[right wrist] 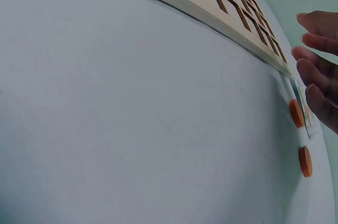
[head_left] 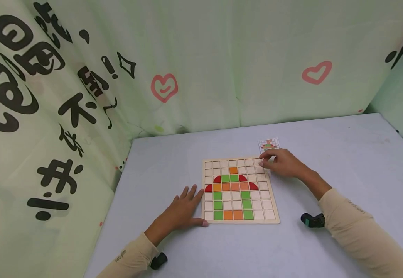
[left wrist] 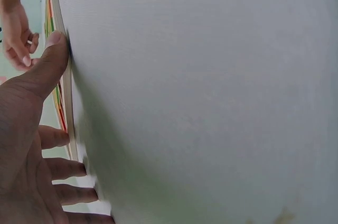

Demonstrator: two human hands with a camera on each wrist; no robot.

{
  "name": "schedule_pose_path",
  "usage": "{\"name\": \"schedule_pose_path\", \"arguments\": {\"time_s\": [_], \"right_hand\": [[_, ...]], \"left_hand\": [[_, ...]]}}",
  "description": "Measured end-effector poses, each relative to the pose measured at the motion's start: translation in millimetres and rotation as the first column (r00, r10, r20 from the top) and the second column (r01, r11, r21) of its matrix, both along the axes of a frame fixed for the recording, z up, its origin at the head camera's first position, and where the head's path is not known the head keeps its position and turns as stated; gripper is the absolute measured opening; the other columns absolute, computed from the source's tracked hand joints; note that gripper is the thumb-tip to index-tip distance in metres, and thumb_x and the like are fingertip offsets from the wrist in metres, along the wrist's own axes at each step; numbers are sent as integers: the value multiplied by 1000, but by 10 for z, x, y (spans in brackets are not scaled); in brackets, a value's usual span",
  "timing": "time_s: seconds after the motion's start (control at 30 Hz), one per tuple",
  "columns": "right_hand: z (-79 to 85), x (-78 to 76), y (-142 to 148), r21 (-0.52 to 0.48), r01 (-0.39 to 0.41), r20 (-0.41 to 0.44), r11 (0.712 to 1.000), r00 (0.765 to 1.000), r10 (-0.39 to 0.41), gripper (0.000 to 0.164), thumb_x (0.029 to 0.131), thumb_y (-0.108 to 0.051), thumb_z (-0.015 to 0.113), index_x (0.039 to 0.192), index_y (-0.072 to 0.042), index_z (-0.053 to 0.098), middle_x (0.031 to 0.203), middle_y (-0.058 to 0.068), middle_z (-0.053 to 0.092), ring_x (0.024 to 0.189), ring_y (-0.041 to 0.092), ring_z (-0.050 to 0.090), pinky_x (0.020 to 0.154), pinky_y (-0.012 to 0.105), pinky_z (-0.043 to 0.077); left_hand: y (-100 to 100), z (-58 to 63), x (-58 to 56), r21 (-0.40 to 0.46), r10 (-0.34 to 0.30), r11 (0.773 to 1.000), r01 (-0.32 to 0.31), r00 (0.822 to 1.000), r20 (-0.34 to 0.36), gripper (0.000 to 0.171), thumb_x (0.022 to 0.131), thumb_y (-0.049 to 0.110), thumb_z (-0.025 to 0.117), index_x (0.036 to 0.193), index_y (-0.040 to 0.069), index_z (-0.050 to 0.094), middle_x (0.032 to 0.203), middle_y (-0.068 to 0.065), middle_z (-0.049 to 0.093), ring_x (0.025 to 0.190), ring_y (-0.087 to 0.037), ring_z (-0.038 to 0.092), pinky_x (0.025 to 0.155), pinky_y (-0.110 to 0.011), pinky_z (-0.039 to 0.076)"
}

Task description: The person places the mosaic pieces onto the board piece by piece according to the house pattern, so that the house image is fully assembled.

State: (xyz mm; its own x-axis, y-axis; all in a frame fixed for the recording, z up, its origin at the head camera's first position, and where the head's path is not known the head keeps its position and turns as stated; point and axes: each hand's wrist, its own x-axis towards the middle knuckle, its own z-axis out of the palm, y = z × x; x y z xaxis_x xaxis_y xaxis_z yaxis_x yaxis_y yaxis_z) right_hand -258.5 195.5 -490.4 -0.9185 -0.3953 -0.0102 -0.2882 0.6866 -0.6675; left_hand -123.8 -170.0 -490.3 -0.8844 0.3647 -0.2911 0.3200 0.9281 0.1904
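A wooden grid board (head_left: 265, 204) lies flat, with green, orange and red pieces forming a pattern in its cells. My left hand (head_left: 184, 210) spreads its fingers along the left edge; the thumb touches the edge near the lower left corner. At the upper right corner, my right hand (head_left: 281, 162) hovers with loosely bent fingers, nothing visible between them. A small printed pattern card (head_left: 268, 144) lies just beyond that hand, partly covered by it. Two orange pieces, one nearer the card (right wrist: 297, 113) and one farther off (right wrist: 306, 161), lie on the table below the right hand.
The table (head_left: 159, 166) has a pale cloth cover. Green curtains (head_left: 201, 58) with black writing and pink hearts stand along its back and sides. Dark wrist devices show beneath the left sleeve (head_left: 132, 256) and the right sleeve (head_left: 354, 220).
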Motion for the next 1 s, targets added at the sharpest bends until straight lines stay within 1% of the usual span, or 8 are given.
{"name": "schedule_pose_path", "arguments": {"time_s": [0.17, 0.3, 0.37, 0.5, 0.7, 0.83, 0.93, 1.0], "right_hand": [[29, -6, 221, 86, 121, 11, 989, 992, -122, 30, 93, -21, 70, 117, -3, 70, 102, 12, 68, 91, 27, 54, 71, 34, 43], [38, 4, 344, 149, 163, 35, 975, 985, -170, 39, 92, -28, 73, 120, -2, 67, 109, 18, 67, 104, 35, 54, 80, 44, 44], [28, 6, 385, 176, 169, 39, 970, 983, -178, 43, 91, -34, 73, 119, -1, 67, 111, 20, 66, 105, 36, 55, 80, 46, 45], [-11, 10, 412, 207, 187, 43, 960, 979, -200, 46, 91, -40, 73, 117, -3, 68, 110, 19, 66, 100, 35, 56, 73, 42, 44], [-36, 27, 367, 204, 195, 35, 959, 978, -206, 40, 90, -32, 74, 117, -2, 70, 109, 20, 67, 99, 35, 58, 72, 41, 45], [-31, 38, 345, 209, 197, 45, 958, 977, -210, 38, 91, -29, 74, 118, -2, 72, 110, 22, 67, 97, 34, 57, 69, 36, 43], [-37, 50, 323, 192, 198, 45, 961, 977, -210, 35, 91, -25, 74, 117, -1, 73, 110, 22, 67, 99, 36, 56, 72, 39, 44], [-40, 61, 303, 179, 199, 38, 963, 977, -209, 33, 91, -22, 74, 116, -1, 72, 110, 22, 67, 101, 37, 55, 76, 45, 45]], "left_hand": [[-3, -5, 1, -3, 1, 1000, -1, 1000, -5, 107, 76, 67, 75, 159, 17, 30, 165, -15, 27, 150, -45, 26, 108, -66, 38], [-1, -6, 3, -4, 1, 1000, -1, 1000, -7, 107, 76, 67, 75, 159, 17, 30, 165, -15, 26, 150, -44, 26, 107, -66, 38], [0, -3, 3, -4, 2, 1000, -2, 1000, -7, 107, 76, 67, 75, 159, 17, 30, 165, -15, 26, 150, -44, 26, 108, -66, 38], [0, 3, 1, -3, 5, 1000, -5, 1000, -3, 107, 76, 67, 75, 159, 17, 30, 165, -15, 26, 150, -44, 26, 108, -66, 37], [0, 10, 2, -2, 2, 1000, -2, 1000, 0, 107, 76, 68, 75, 159, 17, 30, 165, -15, 26, 150, -45, 26, 108, -66, 38], [0, 14, 6, 0, 2, 1000, -2, 1000, -1, 107, 76, 67, 75, 159, 17, 30, 165, -15, 26, 150, -45, 26, 108, -66, 37], [0, 13, 5, 1, 3, 1000, -3, 1000, -2, 107, 76, 67, 75, 159, 17, 30, 165, -15, 26, 150, -44, 26, 108, -66, 37], [0, 13, 4, 0, 1, 1000, -1, 1000, -1, 107, 76, 68, 74, 159, 17, 30, 165, -15, 26, 150, -45, 26, 108, -66, 37]]}}
